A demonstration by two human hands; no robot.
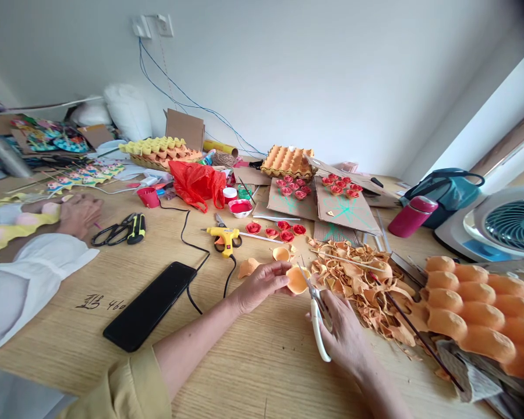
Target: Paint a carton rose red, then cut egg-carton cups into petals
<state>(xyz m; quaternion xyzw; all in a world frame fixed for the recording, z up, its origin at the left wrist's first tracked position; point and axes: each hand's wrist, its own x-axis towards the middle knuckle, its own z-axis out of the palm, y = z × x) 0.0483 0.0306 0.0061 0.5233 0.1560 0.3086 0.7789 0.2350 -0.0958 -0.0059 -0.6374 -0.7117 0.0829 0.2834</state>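
Between the fingers of my left hand (264, 285) is an orange egg carton cup (297, 280), its hollow side facing up. My right hand (343, 329) grips white-handled scissors (318, 314), whose blades touch the right rim of the cup. Just behind lies another loose egg carton cup (281, 254), and an orange carton piece (248, 267) rests left of my left hand. A pile of orange carton scraps (362, 285) spreads beyond my right hand. Several red paper roses (286, 235) sit on the table farther back.
A yellow glue gun (223, 240) and a black phone (151, 305) lie to the left. At right stand an orange egg tray (471, 302), a pink bottle (413, 216) and a fan (506, 227). Another person's hand (81, 215) rests at far left, near black scissors (113, 231).
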